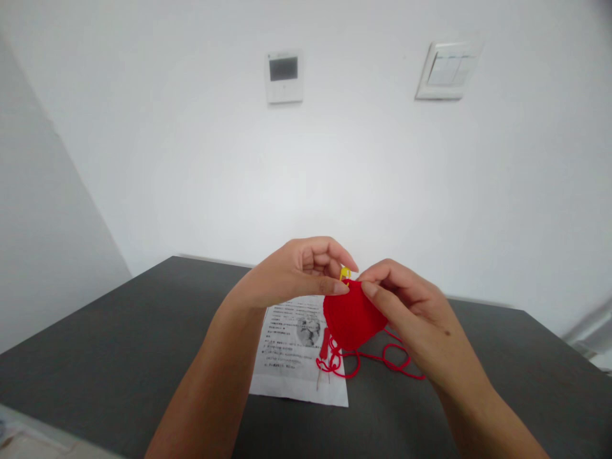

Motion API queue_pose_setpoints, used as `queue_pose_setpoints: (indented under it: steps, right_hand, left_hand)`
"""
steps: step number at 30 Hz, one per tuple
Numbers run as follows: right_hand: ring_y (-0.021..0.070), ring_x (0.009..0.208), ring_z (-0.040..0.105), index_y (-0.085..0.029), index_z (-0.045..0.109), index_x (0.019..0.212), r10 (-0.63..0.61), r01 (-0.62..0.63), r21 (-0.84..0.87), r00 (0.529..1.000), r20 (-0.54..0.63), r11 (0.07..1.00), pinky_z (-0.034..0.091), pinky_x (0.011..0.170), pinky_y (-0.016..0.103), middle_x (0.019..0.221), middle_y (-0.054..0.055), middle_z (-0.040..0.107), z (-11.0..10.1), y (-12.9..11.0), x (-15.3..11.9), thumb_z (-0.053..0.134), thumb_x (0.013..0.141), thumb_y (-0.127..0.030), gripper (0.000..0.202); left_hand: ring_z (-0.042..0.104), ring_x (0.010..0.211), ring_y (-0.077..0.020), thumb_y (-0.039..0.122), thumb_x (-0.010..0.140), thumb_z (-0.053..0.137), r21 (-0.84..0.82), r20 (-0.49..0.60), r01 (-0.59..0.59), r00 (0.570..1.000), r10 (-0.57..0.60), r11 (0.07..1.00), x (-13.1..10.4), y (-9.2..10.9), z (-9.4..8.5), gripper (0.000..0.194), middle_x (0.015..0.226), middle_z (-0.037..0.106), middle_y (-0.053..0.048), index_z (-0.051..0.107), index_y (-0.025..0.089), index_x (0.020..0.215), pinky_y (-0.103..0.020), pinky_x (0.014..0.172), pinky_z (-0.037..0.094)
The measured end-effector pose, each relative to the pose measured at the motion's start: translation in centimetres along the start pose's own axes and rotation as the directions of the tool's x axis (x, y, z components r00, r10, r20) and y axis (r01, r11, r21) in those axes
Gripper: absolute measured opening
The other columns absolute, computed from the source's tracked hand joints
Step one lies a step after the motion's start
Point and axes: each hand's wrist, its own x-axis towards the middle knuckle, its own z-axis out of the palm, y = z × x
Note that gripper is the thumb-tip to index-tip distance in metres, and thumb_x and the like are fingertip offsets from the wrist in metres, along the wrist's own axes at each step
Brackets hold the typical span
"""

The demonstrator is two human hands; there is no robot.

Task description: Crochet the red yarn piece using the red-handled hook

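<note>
A red knitted or crocheted piece [354,319] hangs between my two hands above the table. My left hand [315,268] has its thumb on the upper left edge of the piece, with the index finger curved over a small yellow clip [345,273] attached at that edge. My right hand [406,296] pinches the upper right edge between thumb and index finger. Loose red yarn [396,358] trails in loops below the piece. A red-handled tool [325,344] lies beside the yarn on a printed sheet [296,382].
The dark grey table [167,331] meets a white wall [191,140]. On the wall are a small panel with a dark screen [284,76] and a light switch [447,69]. A pale object [593,331] shows at the right edge.
</note>
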Motion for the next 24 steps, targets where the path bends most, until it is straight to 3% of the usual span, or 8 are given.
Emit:
queue_pose_setpoints:
  steps: [24]
  right_hand:
    - [0.0094, 0.053, 0.045, -0.019, 0.059, 0.075, -0.011, 0.01, 0.047, 1.0, 0.015, 0.999, 0.034, 0.048, 0.02, 0.06, -0.003, 0.054, 0.03, 0.19, 0.03, 0.054, 0.087, -0.028, 0.016]
  left_hand:
    - [0.058, 0.067, -0.0082, 0.019, 0.074, 0.073, -0.035, 0.025, -0.018, 1.0, 0.019, 0.999, 0.04, -0.14, -0.11, 0.021, 0.075, 0.063, 0.0, 0.063, 0.014, 0.091, -0.021, 0.063, 0.044]
